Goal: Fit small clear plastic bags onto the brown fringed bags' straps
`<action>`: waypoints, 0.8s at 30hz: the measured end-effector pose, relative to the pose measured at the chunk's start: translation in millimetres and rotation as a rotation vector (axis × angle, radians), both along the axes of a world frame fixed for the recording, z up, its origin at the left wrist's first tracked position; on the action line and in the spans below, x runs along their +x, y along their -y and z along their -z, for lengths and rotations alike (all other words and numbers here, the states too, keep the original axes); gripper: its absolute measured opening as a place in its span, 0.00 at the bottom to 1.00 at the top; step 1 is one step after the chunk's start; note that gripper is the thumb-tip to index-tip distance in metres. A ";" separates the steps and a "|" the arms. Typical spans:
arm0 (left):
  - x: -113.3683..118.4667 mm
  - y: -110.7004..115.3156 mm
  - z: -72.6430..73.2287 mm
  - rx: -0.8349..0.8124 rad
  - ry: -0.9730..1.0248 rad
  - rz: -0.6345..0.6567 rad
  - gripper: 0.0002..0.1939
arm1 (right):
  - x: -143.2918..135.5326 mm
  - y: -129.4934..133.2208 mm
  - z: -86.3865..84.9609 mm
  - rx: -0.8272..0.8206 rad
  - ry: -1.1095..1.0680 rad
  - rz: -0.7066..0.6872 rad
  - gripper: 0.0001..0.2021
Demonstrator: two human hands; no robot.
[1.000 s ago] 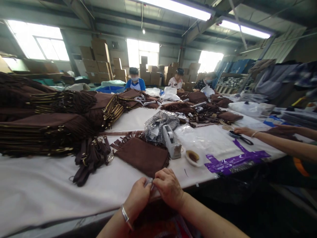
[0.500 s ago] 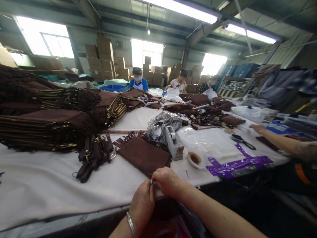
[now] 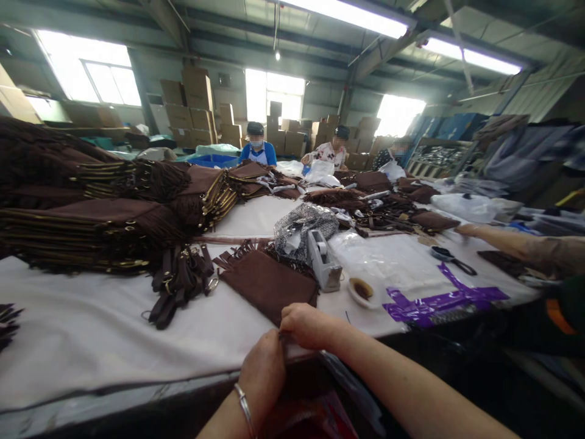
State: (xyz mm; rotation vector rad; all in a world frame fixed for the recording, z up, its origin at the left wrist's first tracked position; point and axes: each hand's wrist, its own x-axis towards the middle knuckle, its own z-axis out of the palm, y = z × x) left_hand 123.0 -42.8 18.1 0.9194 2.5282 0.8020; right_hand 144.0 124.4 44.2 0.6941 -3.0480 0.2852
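Note:
My left hand [image 3: 264, 366], with a bracelet at the wrist, and my right hand [image 3: 305, 326] meet at the table's front edge. Both have their fingers closed, pinched together on something too small and hidden to make out. Just beyond them a brown fringed bag [image 3: 269, 281] lies flat on the white cloth [image 3: 192, 350], its near corner by my right hand. A grey tape dispenser [image 3: 324, 262] stands at the bag's right side, with a small dish of brown liquid [image 3: 361, 291] beside it. Dark straps with metal clasps [image 3: 176, 283] lie to the left.
Stacked brown bags [image 3: 91, 235] fill the left. Bubble wrap [image 3: 304, 228] and more bags [image 3: 379, 204] lie beyond. Purple tape [image 3: 443, 300] and a black-handled tool [image 3: 452, 260] are at right, near another person's arm [image 3: 503, 239]. Several people sit across the table.
The view has shifted slightly. My hands stay together at the edge, and the small bit seen between their fingertips is now hidden. The other person's arm at right has moved further out.

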 end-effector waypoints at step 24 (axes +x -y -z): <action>-3.6 9.0 -4.5 0.529 1.355 -0.380 0.19 | 56.7 10.3 7.5 -0.212 -0.302 0.111 0.13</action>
